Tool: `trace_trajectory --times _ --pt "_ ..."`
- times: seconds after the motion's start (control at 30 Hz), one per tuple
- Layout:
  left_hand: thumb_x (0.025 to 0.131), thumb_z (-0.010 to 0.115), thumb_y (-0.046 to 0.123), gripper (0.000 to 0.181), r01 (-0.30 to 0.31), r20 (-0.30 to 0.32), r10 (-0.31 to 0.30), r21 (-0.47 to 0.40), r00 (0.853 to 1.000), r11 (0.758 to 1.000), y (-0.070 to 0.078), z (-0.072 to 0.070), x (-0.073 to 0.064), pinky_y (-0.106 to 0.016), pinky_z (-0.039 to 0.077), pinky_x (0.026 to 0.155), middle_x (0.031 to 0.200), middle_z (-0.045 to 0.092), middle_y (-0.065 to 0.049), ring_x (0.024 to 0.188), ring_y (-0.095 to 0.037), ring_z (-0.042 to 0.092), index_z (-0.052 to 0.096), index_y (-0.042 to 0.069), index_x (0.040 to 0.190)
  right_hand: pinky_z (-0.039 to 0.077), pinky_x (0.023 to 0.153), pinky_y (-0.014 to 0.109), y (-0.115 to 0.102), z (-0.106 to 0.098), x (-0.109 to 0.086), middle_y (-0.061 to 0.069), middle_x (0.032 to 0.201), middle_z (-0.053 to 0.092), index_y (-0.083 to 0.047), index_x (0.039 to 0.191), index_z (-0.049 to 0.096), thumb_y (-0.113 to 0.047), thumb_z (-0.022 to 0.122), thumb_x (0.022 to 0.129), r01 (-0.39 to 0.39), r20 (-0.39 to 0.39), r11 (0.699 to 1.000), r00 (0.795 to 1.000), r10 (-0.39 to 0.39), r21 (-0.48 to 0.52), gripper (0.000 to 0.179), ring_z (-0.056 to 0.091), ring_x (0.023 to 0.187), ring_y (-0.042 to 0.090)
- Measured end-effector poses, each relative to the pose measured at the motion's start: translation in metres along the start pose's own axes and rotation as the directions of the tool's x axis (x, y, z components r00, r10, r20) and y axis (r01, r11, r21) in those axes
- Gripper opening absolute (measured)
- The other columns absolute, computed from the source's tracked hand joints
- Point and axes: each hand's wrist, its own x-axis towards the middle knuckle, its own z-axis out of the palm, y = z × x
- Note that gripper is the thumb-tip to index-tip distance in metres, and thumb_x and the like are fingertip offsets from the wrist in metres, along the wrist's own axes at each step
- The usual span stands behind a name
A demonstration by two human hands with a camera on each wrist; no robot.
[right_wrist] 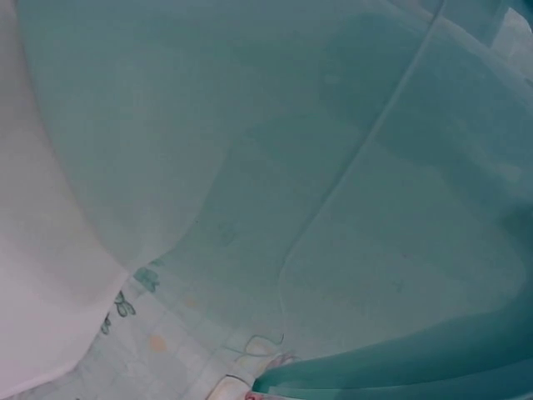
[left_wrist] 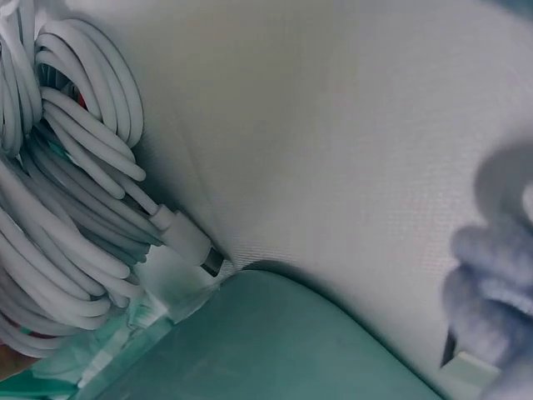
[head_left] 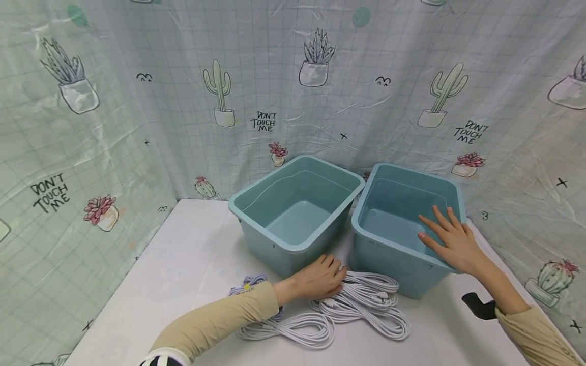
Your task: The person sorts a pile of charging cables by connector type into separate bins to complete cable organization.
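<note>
My left hand (head_left: 322, 277) is at the left edge of a pile of coiled white cables (head_left: 368, 297), its fingers bent downward. Whether it grips a cable is hidden. Up close in the left wrist view, the white cables (left_wrist: 75, 192) show one plug (left_wrist: 187, 242) beside a teal bin's wall. Over the front right rim of the right teal bin (head_left: 389, 241) is my right hand (head_left: 450, 244), fingers spread and holding nothing. That bin's teal wall (right_wrist: 350, 250) fills most of the right wrist view, where no fingers show.
A second teal bin (head_left: 279, 241) stands to the left of the first, with a narrow gap between them. Another white cable coil (head_left: 311, 330) and a purple cable bundle (head_left: 247, 287) lie near my left forearm. A printed curtain (head_left: 274, 76) closes the back and sides.
</note>
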Motion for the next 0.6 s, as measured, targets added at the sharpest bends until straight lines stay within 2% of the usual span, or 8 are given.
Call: trace_trajectory --times 0.37,0.6 --pt "0.090 0.039 0.037 0.031 -0.010 -0.058 0.010 -0.006 0.998 1.000 -0.0015 -0.0008 0.0012 -0.028 0.038 0.066 0.086 0.054 0.002 0.074 -0.014 0.047 0.055 0.016 0.106 0.008 0.090 0.072 -0.0012 -0.0007 0.0015 0.024 0.147 0.008 -0.008 0.138 0.031 -0.039 0.042 0.091 -0.006 0.003 1.000 1.000 0.006 -0.006 0.058 -0.010 0.134 0.042" --pt "0.092 0.039 0.028 0.020 -0.047 -0.071 0.048 0.018 0.996 0.999 -0.0019 -0.0024 0.0025 -0.027 0.034 0.065 0.089 0.051 0.003 0.074 -0.012 0.042 0.053 0.017 0.101 0.008 0.089 0.072 -0.0007 -0.0011 0.0012 0.024 0.147 0.008 -0.007 0.138 0.031 -0.038 0.043 0.091 -0.008 0.008 1.000 1.000 0.008 -0.006 0.058 -0.010 0.134 0.042"
